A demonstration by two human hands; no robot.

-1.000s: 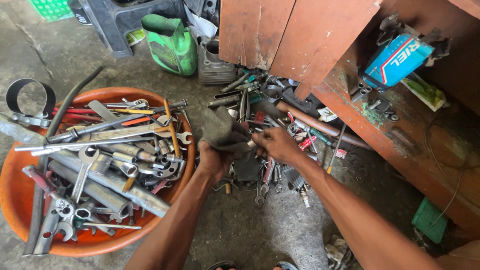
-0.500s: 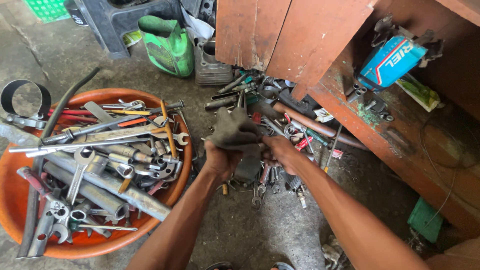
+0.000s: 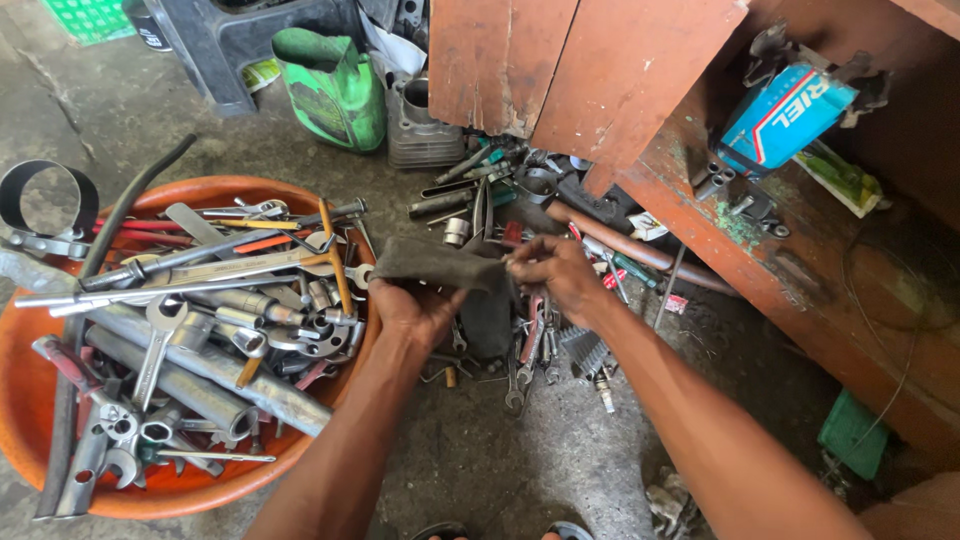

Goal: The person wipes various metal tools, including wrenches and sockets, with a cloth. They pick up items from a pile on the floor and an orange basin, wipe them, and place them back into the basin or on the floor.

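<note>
While stretched between hands, dark cloth [image 3: 440, 264] gripped by left hand [image 3: 415, 310], right hand [image 3: 555, 275].

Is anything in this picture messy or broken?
Yes. Loose tools lie scattered on the concrete floor instead of in the orange basin, which is heaped full. The wooden cabinet door has a chipped, ragged bottom edge. The left hand and right hand hold a grimy dark cloth.

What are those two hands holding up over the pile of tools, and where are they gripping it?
A dark, floppy rag. The left hand grips its lower left edge, and the right hand pinches its upper right corner, stretching it between them.
</note>
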